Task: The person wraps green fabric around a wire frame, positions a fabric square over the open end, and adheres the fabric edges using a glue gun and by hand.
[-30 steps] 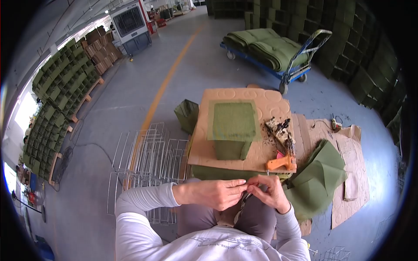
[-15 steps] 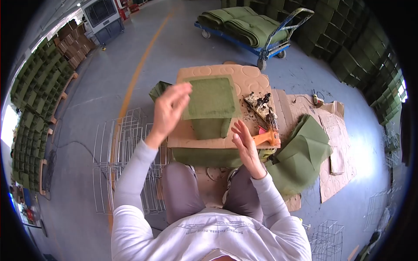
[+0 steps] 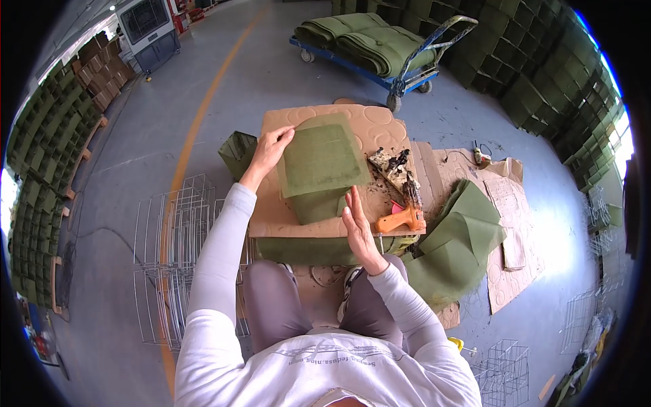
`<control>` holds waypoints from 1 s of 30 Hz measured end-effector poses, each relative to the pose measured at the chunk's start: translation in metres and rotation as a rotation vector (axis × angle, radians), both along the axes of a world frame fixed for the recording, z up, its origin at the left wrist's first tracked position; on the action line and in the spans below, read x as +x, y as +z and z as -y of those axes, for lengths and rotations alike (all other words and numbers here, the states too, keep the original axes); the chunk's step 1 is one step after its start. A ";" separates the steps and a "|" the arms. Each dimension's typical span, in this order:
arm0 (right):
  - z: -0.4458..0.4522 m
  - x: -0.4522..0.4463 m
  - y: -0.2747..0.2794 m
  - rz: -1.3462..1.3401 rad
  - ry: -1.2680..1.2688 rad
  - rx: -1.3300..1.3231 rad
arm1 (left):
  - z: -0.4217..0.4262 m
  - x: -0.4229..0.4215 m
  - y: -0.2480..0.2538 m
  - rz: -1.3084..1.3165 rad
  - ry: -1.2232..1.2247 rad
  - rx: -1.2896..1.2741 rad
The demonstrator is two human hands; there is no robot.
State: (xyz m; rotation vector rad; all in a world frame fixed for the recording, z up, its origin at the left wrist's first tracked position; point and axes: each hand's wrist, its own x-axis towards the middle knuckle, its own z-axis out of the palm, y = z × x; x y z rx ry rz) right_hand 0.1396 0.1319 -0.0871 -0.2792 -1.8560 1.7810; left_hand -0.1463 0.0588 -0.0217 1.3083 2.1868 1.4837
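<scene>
A green fabric piece with a square flat top (image 3: 322, 159) sits on the cardboard in front of me, tilted slightly, with a narrower folded green part (image 3: 317, 207) below it. My left hand (image 3: 270, 154) pinches the upper left edge of the square top between thumb and fingers. Flat and with fingers stretched, my right hand (image 3: 361, 229) rests against the lower right side of the green piece. An orange-handled glue gun (image 3: 400, 218), its front dark with residue, lies just right of that hand, near a scrap smeared with black residue (image 3: 393, 166).
Cardboard (image 3: 271, 224) covers the work surface. Green fabric sheets (image 3: 458, 247) lie to the right and wire frames (image 3: 178, 254) stand on the left. A blue cart (image 3: 380, 78) carries folded green fabric ahead. Stacked green boxes (image 3: 536, 74) line the right side.
My left hand has come down onto the edge of the green square top and taken hold of it. The top has turned slightly. My right hand has moved in against its side.
</scene>
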 end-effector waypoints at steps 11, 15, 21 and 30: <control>-0.154 -0.057 0.015 -0.152 -0.121 -0.414 | 0.069 0.100 0.007 -0.039 0.330 0.185; -0.135 -0.039 0.091 -0.060 -0.153 0.059 | 0.062 0.100 0.041 -0.395 0.317 0.176; -0.125 -0.087 0.090 0.185 -0.054 0.917 | -0.028 0.110 0.025 -0.593 0.123 0.028; -0.111 -0.097 0.085 0.503 -0.069 1.221 | -0.033 0.108 0.002 -0.462 0.158 -0.263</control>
